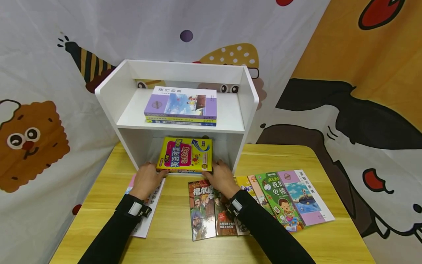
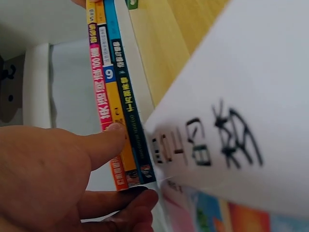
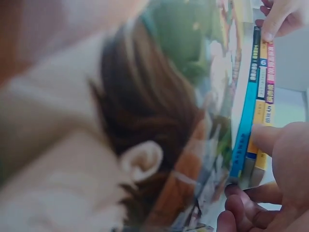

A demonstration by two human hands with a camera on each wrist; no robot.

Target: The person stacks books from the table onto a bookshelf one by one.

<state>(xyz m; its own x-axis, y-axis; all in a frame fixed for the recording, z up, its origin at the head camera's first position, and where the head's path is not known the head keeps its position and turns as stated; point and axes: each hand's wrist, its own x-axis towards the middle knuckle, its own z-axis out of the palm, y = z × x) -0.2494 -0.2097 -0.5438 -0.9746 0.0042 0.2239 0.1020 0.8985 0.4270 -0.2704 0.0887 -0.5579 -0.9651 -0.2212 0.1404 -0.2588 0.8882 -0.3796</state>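
Observation:
A small stack of books (image 1: 185, 154) lies flat on the lower shelf, spines facing out, a yellow-covered one on top. Its pink, yellow and blue spines (image 2: 113, 72) show close up in the left wrist view. My left hand (image 1: 146, 180) grips the stack's left front corner, thumb across the spines and fingers curled at the end. At the right front corner my right hand (image 1: 223, 179) holds it the same way, its thumb (image 3: 264, 137) against the spines. The fingers' far parts are hidden beside the stack.
The white two-tier shelf (image 1: 138, 106) stands on the wooden table (image 1: 174, 227). Another book stack (image 1: 181, 104) with a purple-and-white top cover lies on its upper tier. Several books (image 1: 280, 201) fan out under and beside my right arm. A white-covered book (image 1: 150, 216) lies under my left wrist.

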